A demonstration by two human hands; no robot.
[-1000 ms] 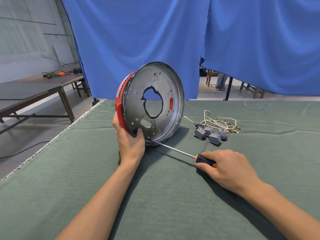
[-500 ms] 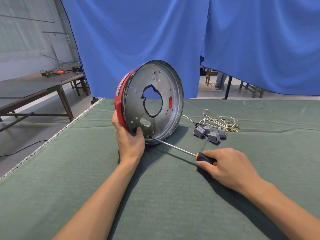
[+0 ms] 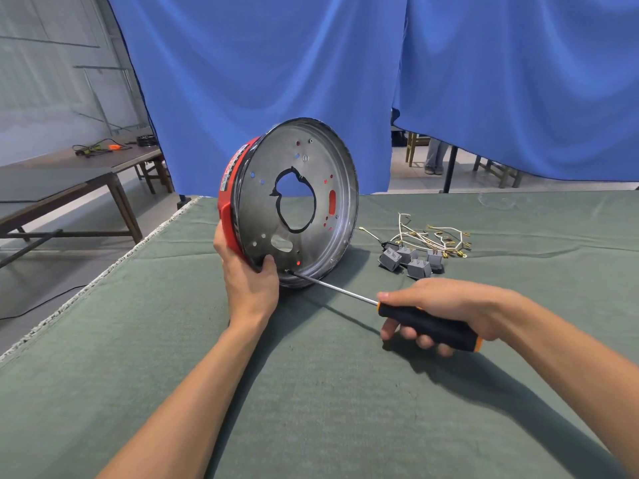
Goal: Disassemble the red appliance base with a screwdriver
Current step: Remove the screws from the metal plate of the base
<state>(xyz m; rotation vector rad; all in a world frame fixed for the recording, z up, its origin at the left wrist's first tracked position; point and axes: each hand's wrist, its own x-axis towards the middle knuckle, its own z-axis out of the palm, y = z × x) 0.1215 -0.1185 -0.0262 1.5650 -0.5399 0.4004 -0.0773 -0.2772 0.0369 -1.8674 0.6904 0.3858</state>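
red round appliance base with a silver metal underside point(image 3: 297, 205) stands on edge on the green cloth-covered table point(image 3: 138, 340) before blue curtains point(image 3: 276, 81); its side label is unreadable. left hand point(image 3: 250, 281) grips its lower rim. right hand point(image 3: 446, 309) wraps the black-and-orange-handled screwdriver point(image 3: 425, 324), more handle exposed than a second ago, tip at the lower rim.

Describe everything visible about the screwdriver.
The screwdriver has a long, thin, shiny metal shaft and a black handle with orange bands at both ends. It lies at a shallow slant above the green table cover, tip up and to the left. The tip meets the lower inner rim of the red appliance base, beside the left hand. The right hand holds the handle, fingers curled under it.
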